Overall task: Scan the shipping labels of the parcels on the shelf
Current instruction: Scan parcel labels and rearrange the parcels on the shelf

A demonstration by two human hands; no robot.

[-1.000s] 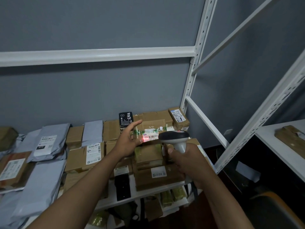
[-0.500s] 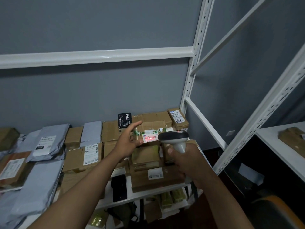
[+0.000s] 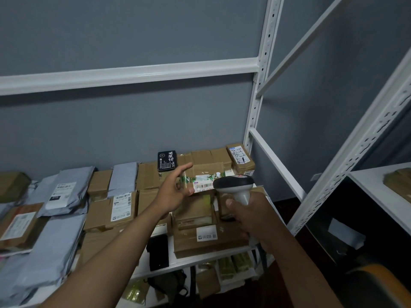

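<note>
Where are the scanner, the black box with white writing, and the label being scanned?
scanner [image 3: 235,185], head view, on its dark head.
black box [image 3: 167,160], head view, on its printed top face.
label [image 3: 203,186], head view, on its barcode strip.

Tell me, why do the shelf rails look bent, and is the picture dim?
Head view: the wide-angle lens bows the white shelf beam and slants the upright; light is dim and even, with a soft shadow under the beam; the label by the scanner is partly readable, while farther labels blur.
</note>
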